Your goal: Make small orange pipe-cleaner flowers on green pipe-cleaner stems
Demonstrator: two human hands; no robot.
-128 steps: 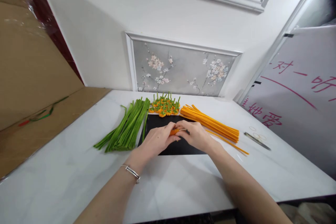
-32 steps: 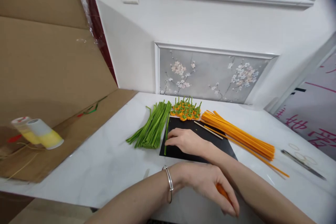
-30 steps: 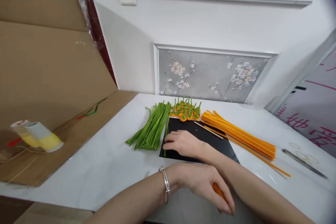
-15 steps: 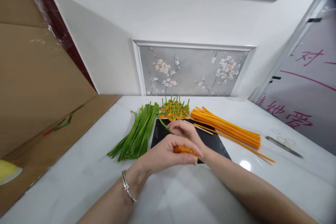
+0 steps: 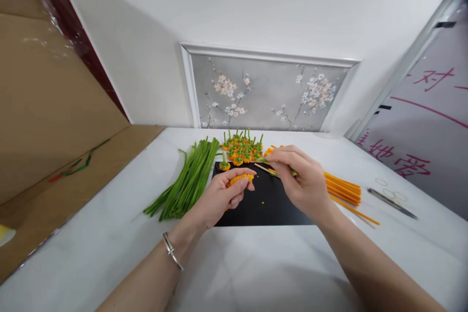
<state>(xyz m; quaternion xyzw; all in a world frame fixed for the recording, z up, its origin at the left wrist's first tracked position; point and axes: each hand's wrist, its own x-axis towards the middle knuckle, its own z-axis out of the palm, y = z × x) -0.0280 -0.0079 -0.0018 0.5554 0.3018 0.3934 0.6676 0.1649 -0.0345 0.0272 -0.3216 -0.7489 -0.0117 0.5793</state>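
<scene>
My left hand (image 5: 228, 190) pinches a ribbed, coiled orange pipe cleaner piece (image 5: 242, 179) above the black mat (image 5: 263, 209). To its right, my right hand (image 5: 305, 180) is closed on a green pipe cleaner (image 5: 261, 159), whose tip sticks out past the thumb and forefinger toward the left. The hands are apart. Behind them stands a cluster of small orange pumpkin shapes (image 5: 243, 148) with upright green stems. One more pumpkin shape (image 5: 224, 165) sits at the mat's back left corner.
A bundle of green pipe cleaners (image 5: 190, 180) lies left of the mat. Orange pipe cleaners (image 5: 343, 189) lie to the right, partly behind my right hand. Scissors (image 5: 393, 203) and clear rings (image 5: 391, 192) are farther right. A thin pale stick (image 5: 261, 168) crosses the mat's back edge.
My right hand has moved right, away from my left hand, with the green pipe cleaner. My left hand has shifted slightly left and up, still holding the orange coil. The view has tilted down a little.
</scene>
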